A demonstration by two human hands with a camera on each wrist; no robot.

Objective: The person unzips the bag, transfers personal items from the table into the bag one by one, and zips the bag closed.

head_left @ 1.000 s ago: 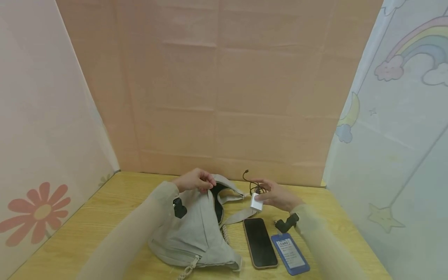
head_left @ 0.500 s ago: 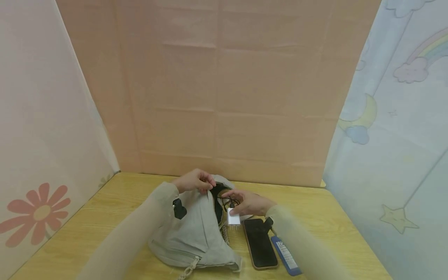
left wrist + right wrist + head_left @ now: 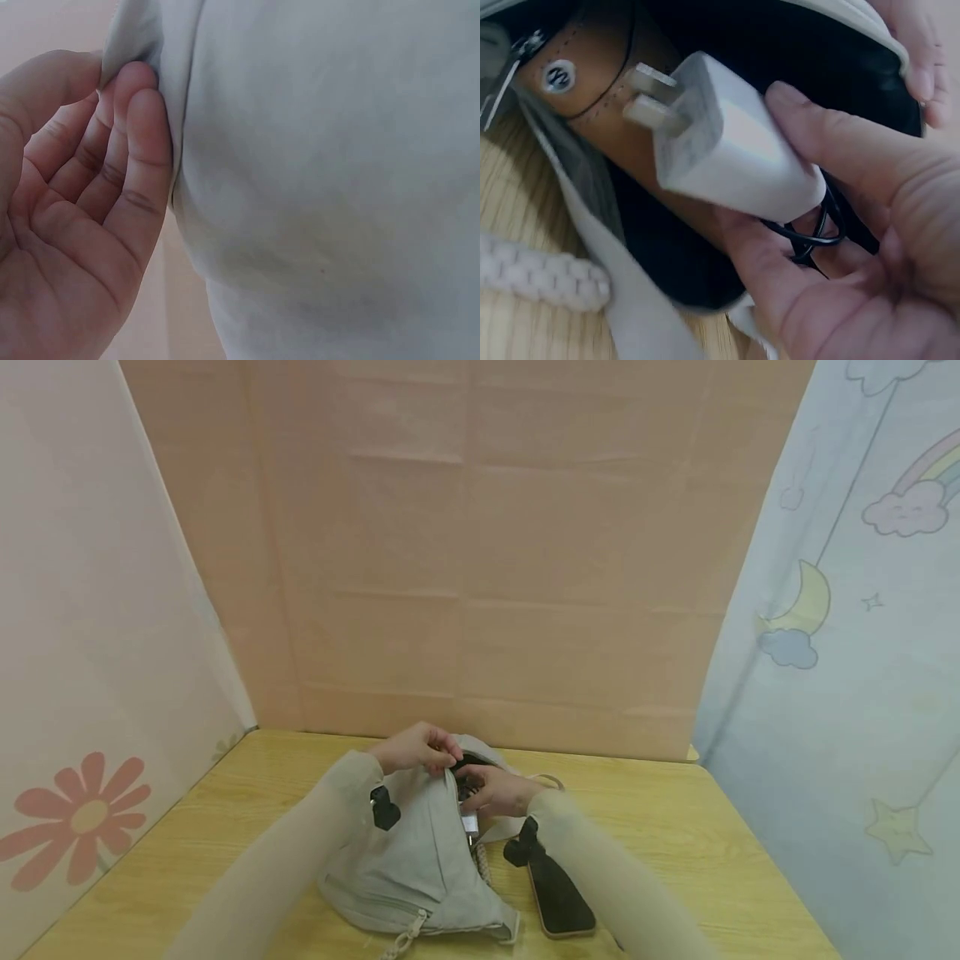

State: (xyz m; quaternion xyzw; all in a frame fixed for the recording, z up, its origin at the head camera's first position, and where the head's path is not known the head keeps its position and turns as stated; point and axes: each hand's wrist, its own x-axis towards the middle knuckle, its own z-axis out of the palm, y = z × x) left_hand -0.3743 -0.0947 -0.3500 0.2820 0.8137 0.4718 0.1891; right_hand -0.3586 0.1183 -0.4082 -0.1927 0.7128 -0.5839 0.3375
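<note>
A light grey fabric bag (image 3: 405, 852) lies on the wooden table with its zipped mouth spread apart. My left hand (image 3: 420, 747) pinches the top edge of that mouth between thumb and fingers, and the left wrist view shows the cloth (image 3: 142, 37) folded there. At the opening, my right hand (image 3: 504, 793) grips a white plug-in charger (image 3: 742, 142), prongs pointing away from the palm. A black cable (image 3: 825, 232) is bunched in the same hand. Within the dark lining sits a brown leather case (image 3: 600, 105) with a metal snap.
A smartphone (image 3: 562, 902) lies on the table (image 3: 660, 827) right of the bag, partly under my right forearm. That sleeve hides the blue card holder. A braided cord (image 3: 540, 274) and a strap (image 3: 645, 315) hang by the bag's mouth. An orange-brown backdrop (image 3: 465, 568) stands behind.
My right hand has carried the charger and cable leftward from beyond the phone into the bag's opening. The left hand has stayed on the bag's edge. My right sleeve now covers the card holder.
</note>
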